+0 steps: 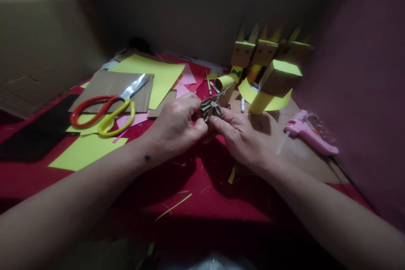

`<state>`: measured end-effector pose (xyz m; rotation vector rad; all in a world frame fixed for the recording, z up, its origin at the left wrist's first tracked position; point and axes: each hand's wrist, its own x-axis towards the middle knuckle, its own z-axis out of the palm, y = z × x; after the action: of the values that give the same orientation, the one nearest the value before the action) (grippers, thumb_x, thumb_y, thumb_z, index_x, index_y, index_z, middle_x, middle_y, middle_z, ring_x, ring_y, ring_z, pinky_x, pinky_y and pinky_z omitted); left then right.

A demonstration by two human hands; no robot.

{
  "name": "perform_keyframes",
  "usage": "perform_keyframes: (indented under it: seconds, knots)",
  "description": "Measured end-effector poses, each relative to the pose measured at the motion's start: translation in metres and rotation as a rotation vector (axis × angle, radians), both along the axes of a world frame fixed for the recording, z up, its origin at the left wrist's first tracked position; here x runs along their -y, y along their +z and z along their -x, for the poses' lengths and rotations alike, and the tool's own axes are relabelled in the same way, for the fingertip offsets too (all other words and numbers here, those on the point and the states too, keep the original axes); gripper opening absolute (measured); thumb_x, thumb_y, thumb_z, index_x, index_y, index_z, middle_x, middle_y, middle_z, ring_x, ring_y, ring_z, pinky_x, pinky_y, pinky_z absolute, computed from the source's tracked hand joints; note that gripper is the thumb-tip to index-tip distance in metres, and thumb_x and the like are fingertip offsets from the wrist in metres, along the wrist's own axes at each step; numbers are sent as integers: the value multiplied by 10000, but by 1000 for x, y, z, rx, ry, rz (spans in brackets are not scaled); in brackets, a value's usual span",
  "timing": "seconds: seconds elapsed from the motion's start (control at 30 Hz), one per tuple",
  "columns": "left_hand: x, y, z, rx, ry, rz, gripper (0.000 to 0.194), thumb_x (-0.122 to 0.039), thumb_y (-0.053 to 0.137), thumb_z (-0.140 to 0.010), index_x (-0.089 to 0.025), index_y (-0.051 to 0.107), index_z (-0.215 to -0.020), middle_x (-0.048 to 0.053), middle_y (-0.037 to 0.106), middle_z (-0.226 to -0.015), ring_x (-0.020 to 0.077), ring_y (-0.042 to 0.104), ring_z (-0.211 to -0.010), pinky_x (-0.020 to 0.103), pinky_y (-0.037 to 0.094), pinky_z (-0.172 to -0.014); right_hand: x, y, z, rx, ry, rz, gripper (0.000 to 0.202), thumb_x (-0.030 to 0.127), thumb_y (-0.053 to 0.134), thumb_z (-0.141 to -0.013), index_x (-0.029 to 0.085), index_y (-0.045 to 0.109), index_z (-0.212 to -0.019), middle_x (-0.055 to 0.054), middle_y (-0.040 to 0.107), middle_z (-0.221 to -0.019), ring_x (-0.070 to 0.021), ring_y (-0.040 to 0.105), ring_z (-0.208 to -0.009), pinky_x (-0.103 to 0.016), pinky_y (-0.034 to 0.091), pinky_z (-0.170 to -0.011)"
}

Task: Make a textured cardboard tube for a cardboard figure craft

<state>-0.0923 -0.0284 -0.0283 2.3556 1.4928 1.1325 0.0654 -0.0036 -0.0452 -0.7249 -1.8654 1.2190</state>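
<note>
A small piece of corrugated cardboard (pixel 211 109) is held up over the red cloth, its ridged, creased side showing. My left hand (pixel 180 120) grips it from the left with curled fingers. On the other side my right hand (pixel 236 135) pinches its lower right edge between thumb and fingers. A flat brown flap (pixel 228 93) sticks up behind the fingers; it seems to belong to the same piece. Scissors (pixel 122 105) with one red and one yellow handle lie partly spread on a cardboard sheet (pixel 91 86) to the left.
Yellow paper (pixel 148 71) and pink paper scraps (pixel 186 76) lie at the back left. Cardboard figures with pointed ears (pixel 243 52) and a box-headed one (pixel 278 80) stand at the back right. A pink glue gun (pixel 308 133) rests on cardboard to the right. A dark flat object (pixel 34 130) lies far left.
</note>
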Motion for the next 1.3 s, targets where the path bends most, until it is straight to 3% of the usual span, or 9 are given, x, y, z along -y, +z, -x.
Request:
perform_keyframes:
  seconds: [0.17, 0.27, 0.53, 0.73, 0.93, 1.1, 1.3]
  knots:
    - [1, 3, -2, 10, 21, 49, 139, -127, 501, -738, -180, 478, -611, 9, 486, -666, 132, 454, -609, 275, 360, -570, -1, -3, -1, -160, 53, 205, 199, 248, 518, -878, 185, 540, -691, 20, 556, -632, -116, 543, -601, -262, 467, -613]
    - [3, 6, -2, 25, 40, 79, 130, -136, 508, -739, -172, 501, -614, 9, 498, -674, 127, 461, -608, 270, 366, -566, 0, 0, -1, -150, 59, 232, 212, 219, 522, -873, 184, 545, -666, 24, 566, -609, -108, 551, -583, -252, 474, -605]
    - [4, 8, -1, 61, 16, 129, 93, -153, 516, -725, -164, 556, -642, -4, 517, -667, 122, 471, -616, 260, 393, -579, 4, 6, 0, -45, -15, 139, 217, 164, 467, -873, 180, 529, -666, 36, 561, -592, -93, 557, -553, -243, 480, -599]
    - [3, 8, -1, 93, -2, 138, 107, -143, 513, -714, -162, 555, -618, -9, 524, -647, 109, 473, -594, 243, 388, -551, 2, 9, -3, -22, 27, 136, 230, 161, 440, -873, 201, 484, -650, 43, 547, -571, -92, 537, -549, -245, 482, -607]
    - [3, 7, 0, 82, -5, 170, 78, -181, 523, -754, -166, 596, -729, 17, 578, -731, 131, 521, -650, 251, 426, -589, -1, 5, -5, -23, 28, 93, 214, 168, 432, -869, 193, 487, -663, 40, 539, -584, -93, 522, -550, -252, 461, -605]
    - [6, 7, -3, -3, -18, 122, 96, -166, 509, -781, -165, 582, -719, 14, 552, -734, 130, 512, -673, 249, 418, -616, 0, 2, -4, 49, -53, -25, 215, 177, 426, -865, 191, 474, -656, 21, 513, -636, -115, 524, -611, -270, 431, -612]
    - [7, -3, -8, 27, -10, -3, 192, -134, 498, -799, -170, 514, -611, 12, 533, -694, 122, 505, -653, 250, 414, -605, 3, 0, -3, 150, -178, -234, 187, 169, 435, -857, 200, 450, -673, 8, 484, -699, -128, 456, -673, -287, 381, -654]
